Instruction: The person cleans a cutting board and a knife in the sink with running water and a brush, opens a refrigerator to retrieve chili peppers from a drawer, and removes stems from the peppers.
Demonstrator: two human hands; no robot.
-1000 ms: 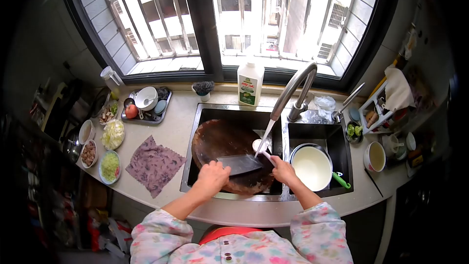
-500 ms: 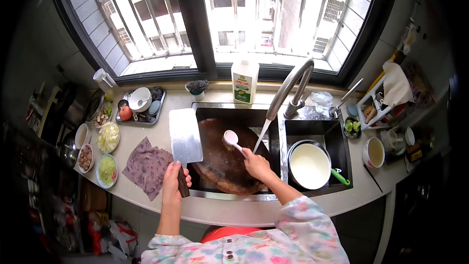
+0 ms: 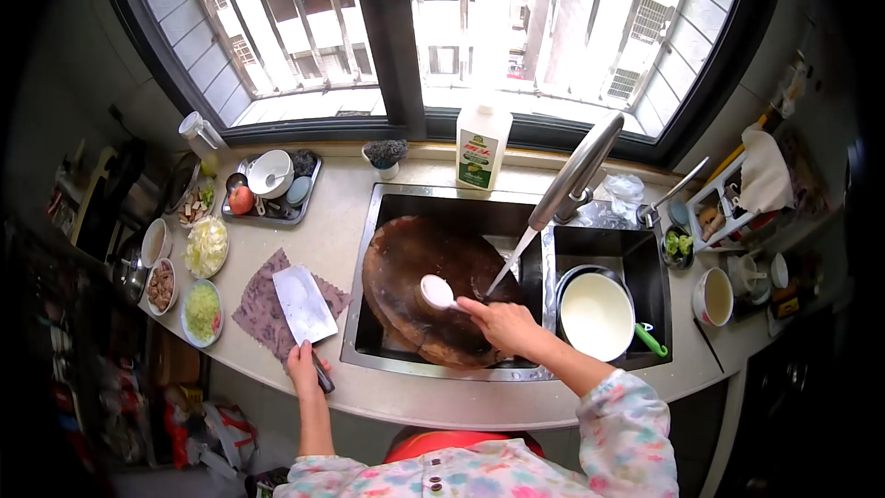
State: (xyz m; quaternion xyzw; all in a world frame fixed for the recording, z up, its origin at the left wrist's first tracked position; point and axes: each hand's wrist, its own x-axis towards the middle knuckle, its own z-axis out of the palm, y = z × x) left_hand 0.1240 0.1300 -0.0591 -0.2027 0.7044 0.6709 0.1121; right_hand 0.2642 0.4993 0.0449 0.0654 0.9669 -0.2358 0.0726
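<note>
Bowls (image 3: 201, 313): round, pale-rimmed, full of shredded green, chunky meat and pale leaves; far left of the sink (image 3: 454, 371).
Tray (image 3: 294, 215): shiny metal, rounded corners, loaded with small dishes and a red round fruit; left of the sink, toward its back.
Cloth (image 3: 261, 315): mauve, patterned, wrinkled, jagged-edged; left of the sink.
Left hand (image 3: 302, 367): closed round the dark handle; left of the sink's front corner.
Cleaver (image 3: 304, 302): broad, flat, shiny metal; above or on the cloth, contact unclear, covering part of it.
Board (image 3: 410, 263): thick, round, dark wood with a rough, bark-like edge; inside the sink's large basin.
Brush (image 3: 436, 292): round white head, slim handle; over the board in the sink.
Bottle (image 3: 480, 145): white plastic, green-and-white label; behind the sink.
Right hand (image 3: 505, 325): narrowed round the brush handle, hiding some board.
Faucet (image 3: 590, 155): curved metal, stream slanting into the sink's large basin, partly blocking the view behind.
Pot (image 3: 596, 316): round, creamy contents; inside the sink's small basin.
</note>
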